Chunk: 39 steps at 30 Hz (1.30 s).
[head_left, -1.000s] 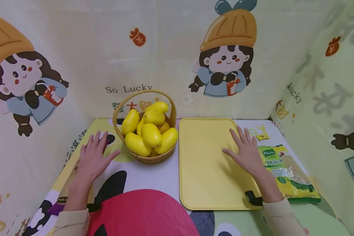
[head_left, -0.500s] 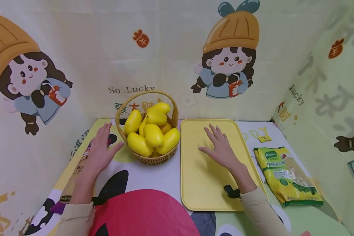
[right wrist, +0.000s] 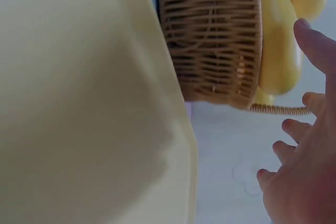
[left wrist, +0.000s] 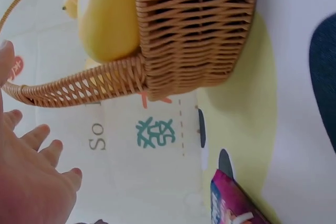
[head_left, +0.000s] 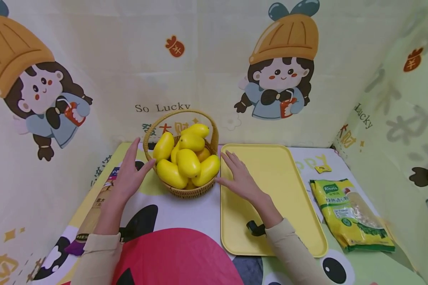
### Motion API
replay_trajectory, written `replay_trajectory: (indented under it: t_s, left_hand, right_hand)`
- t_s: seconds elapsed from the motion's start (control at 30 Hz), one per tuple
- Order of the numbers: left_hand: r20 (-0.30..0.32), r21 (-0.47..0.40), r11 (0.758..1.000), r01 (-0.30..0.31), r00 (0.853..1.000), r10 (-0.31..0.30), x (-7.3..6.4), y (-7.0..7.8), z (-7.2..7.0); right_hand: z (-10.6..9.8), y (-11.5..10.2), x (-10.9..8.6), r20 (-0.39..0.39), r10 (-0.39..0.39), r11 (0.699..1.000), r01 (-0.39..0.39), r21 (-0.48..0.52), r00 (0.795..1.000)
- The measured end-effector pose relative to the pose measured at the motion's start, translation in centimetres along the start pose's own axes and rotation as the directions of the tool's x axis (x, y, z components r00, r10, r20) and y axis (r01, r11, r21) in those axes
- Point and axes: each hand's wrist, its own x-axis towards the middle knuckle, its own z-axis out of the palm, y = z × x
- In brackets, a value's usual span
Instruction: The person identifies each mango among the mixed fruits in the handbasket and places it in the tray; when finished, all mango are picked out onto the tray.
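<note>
i am holding my left hand (head_left: 130, 178) at the left side of the basket (head_left: 189, 193) and my right hand (head_left: 240, 178) at its right side, so the basket is standing between them. both hands are staying free of any grip: the left fingers are reaching forward with the thumb pointing in toward the basket, and the right fingers are spreading, thumb also pointing in. whether either thumb is touching anything, i cannot tell; the thumbs are overlapping the basket's edges in my head view.

the basket is standing upright near the back of the table, its handle (head_left: 183, 112) arching over a heap of yellow mangoes (head_left: 188, 163) that are rising above the rim. just to its right the yellow tray (head_left: 285, 194) is lying flat, and my right hand and forearm are hanging over it. a long bag (head_left: 98, 206) is lying along the table's left side, my left forearm partly hiding it. a yellow and green packet (head_left: 351, 215) is lying to the right of the tray, with a small yellow sachet (head_left: 323, 169) resting farther back. behind everything, a pale backdrop (head_left: 207, 79) is showing cartoon figures in orange hats
</note>
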Motion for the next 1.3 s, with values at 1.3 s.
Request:
replay_trajectory:
  t_s: [1.3]
  left_hand:
    - [-0.206, -0.218, 0.969, -0.113, 0.976, 0.068, 2.4, 1.2, 1.2]
  right_hand:
    - [3.5, -4.9, 2.6, -0.204, 0.260, 0.822, -0.105, 0.560, 0.944]
